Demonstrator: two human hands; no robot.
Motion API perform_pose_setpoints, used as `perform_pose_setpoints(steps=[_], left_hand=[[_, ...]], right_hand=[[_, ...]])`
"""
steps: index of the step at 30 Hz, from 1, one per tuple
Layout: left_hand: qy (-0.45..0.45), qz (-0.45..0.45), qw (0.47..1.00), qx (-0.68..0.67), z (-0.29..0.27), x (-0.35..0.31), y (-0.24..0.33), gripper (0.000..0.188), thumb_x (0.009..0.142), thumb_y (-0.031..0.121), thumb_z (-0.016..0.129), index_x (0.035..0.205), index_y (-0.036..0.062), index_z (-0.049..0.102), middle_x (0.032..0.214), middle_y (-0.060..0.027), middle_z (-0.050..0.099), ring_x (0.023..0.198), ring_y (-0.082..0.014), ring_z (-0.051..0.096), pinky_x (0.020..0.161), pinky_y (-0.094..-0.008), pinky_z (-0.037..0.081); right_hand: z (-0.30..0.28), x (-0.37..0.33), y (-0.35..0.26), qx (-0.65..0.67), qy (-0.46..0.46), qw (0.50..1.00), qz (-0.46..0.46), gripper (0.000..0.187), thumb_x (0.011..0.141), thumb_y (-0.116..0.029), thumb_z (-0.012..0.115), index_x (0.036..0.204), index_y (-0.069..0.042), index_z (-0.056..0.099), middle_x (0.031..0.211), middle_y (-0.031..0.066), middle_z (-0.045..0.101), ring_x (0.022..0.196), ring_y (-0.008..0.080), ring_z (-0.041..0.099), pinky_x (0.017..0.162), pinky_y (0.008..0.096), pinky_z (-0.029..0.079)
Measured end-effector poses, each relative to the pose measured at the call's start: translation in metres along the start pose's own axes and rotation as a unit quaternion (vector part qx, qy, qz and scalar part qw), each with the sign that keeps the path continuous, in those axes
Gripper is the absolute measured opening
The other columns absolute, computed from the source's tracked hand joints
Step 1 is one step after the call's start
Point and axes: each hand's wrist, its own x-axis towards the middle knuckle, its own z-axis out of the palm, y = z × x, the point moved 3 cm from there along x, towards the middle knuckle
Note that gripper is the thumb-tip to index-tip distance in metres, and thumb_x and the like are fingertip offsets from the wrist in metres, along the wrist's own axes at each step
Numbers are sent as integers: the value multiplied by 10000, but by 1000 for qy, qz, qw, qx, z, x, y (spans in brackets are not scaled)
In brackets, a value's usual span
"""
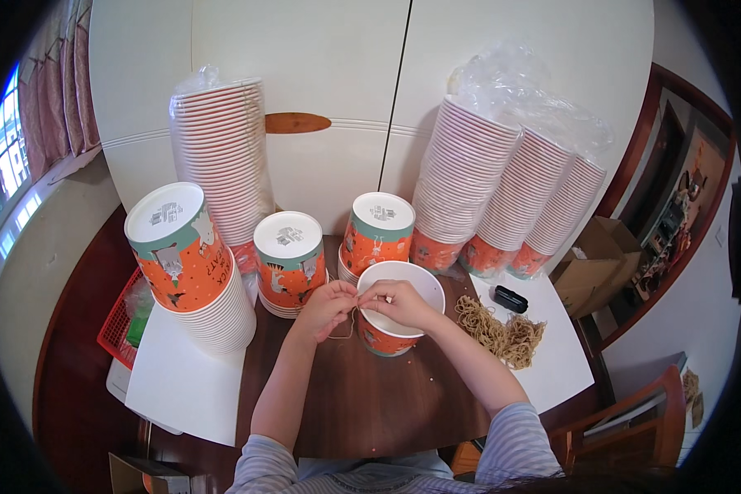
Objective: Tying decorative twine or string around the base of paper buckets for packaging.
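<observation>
An upright paper bucket (379, 340), orange with a green band and a white inside, stands on the brown middle of the table. Over its near left rim, my left hand (328, 309) and my right hand (398, 305) meet with fingertips pinched together. Between them they grip a thin tan string (353, 323), its loose end hanging below my left hand. The exact spot where the fingers pinch it is partly hidden. On the white right side of the table lies a tangled heap of tan strings (502, 331).
Upside-down bucket stacks stand at the left (181, 255), behind my left hand (289, 259) and behind the bucket (377, 235). Tall plastic-wrapped stacks rise at the back left (222, 156) and back right (469, 177). A small black object (510, 299) lies beside the strings. A wooden chair (634, 420) is at right.
</observation>
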Motion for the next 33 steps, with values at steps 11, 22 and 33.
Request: perform_pose_setpoints(steps=[11,22,33], left_hand=[[39,63,987,145,6,-8,13,119,751,28,622,868,30,601,738,-5,601,539,-17,443,469,-140,318],[21,47,993,102,1,-5,9,118,763,42,605,877,11,598,762,-14,604,545,-20,455,473,-139,323],[32,45,994,97,4,-6,10,65,771,35,596,833,17,587,732,-7,587,552,-25,448,477,-148,317]], right_hand=[[-2,0,4,63,-21,994,89,136,786,-93,628,910,-38,638,806,6,634,715,59,525,656,221,435],[-1,2,0,31,-19,998,54,122,757,-96,646,870,-52,656,816,37,645,718,117,575,655,253,449],[-2,5,-7,-33,11,999,1,83,728,-108,654,788,-52,642,773,63,633,701,195,599,618,295,459]])
